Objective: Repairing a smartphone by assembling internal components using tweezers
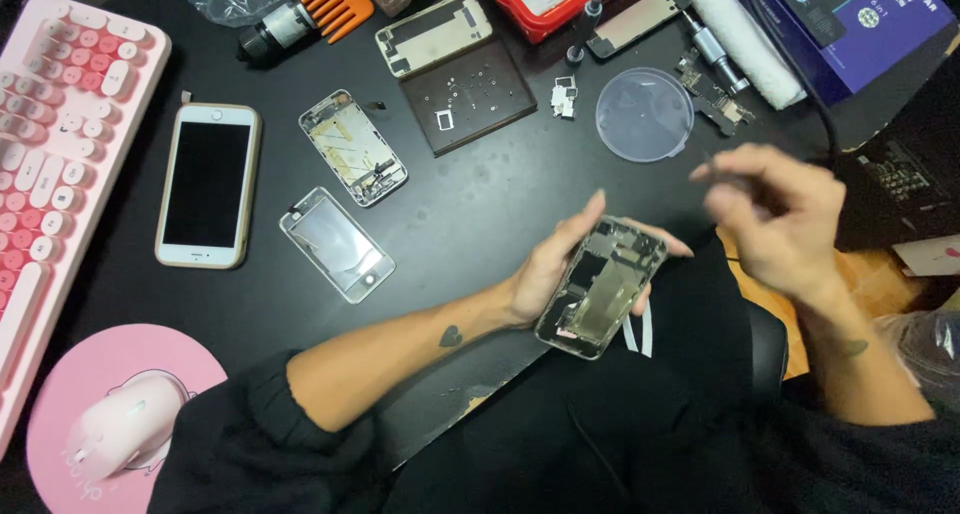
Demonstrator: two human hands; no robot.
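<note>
My left hand (545,274) cradles the opened phone (602,286) above my lap, just off the surface (470,204). My right hand (775,219) is blurred, fingers pinched, maybe on a thin tool. I should steady the phone before touching its insides.

The right hand (775,219) is motion-blurred, so whatever its fingertips pinch cannot be told; the pink keyboard (55,154) is cut off at the left edge.

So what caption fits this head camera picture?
Left hand holds an opened phone; right hand pinches a thin tool above it.
</note>
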